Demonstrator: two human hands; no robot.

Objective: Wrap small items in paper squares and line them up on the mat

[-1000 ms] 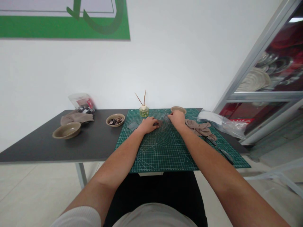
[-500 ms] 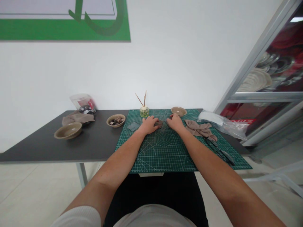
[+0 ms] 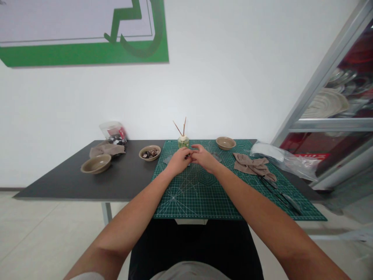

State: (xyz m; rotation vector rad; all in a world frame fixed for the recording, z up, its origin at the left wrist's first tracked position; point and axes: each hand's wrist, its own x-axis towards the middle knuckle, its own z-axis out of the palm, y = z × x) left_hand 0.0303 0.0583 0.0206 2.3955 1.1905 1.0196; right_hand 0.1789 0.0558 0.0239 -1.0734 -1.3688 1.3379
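Note:
Both my hands meet above the middle of the green cutting mat (image 3: 192,202), in front of a reed diffuser (image 3: 183,142). My left hand (image 3: 178,160) is closed, its fingertips around a small dark piece (image 3: 186,157) that is mostly hidden. From the other side, the curled fingers of my right hand (image 3: 203,158) touch the same spot. A flat, clear plastic packet (image 3: 167,159) lies partly behind my left hand. Another clear piece (image 3: 216,156) shows on the mat beyond my right wrist.
A bowl of small brown and pale pieces (image 3: 149,153) stands left of the mat. Farther left are a bowl (image 3: 96,163), a cloth and a clear tub (image 3: 113,132). On the right are another bowl (image 3: 225,143), a brown cloth (image 3: 253,165), thin dark tools (image 3: 279,194) and a plastic bag (image 3: 285,159).
My hands were apart over the mat and have come together, my right hand moving left. A small dark piece now shows between the fingers. The view has shifted slightly.

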